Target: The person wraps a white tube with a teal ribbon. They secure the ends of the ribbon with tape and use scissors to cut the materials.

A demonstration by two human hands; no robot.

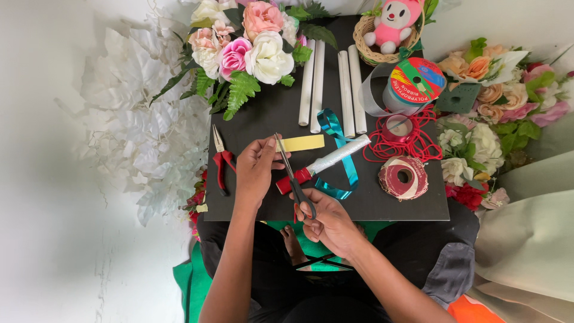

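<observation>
Head view looks straight down on a black board (371, 206) that carries the craft things, with white leaf garlands (137, 119) spread off its left edge. A bouquet of pink and white artificial flowers (251, 39) covers the far left corner, and more peach and cream flowers (490, 107) lie along the right edge. Four white tubes (332, 90) lie side by side at the middle of the far edge. A woven basket with a pink plush toy (391, 27) sits at the far right corner, and just nearer stands a spool of clear ribbon with a red and green label (412, 84). Tangled red cord (412, 143) lies below it, with a dark red ribbon roll (403, 177) close to the right edge. A teal ribbon (341, 161) loops across the middle, crossed by a tube wrapped in clear film with a red end (326, 162). Red-handled pliers (221, 161) lie near the left edge.

Near the front edge, the right hand (329, 224) is closed through the handles of grey scissors (293, 179), blades pointing away. The left hand (254, 170) pinches a yellow strip (302, 143) at its left end, where the blade tips meet it.
</observation>
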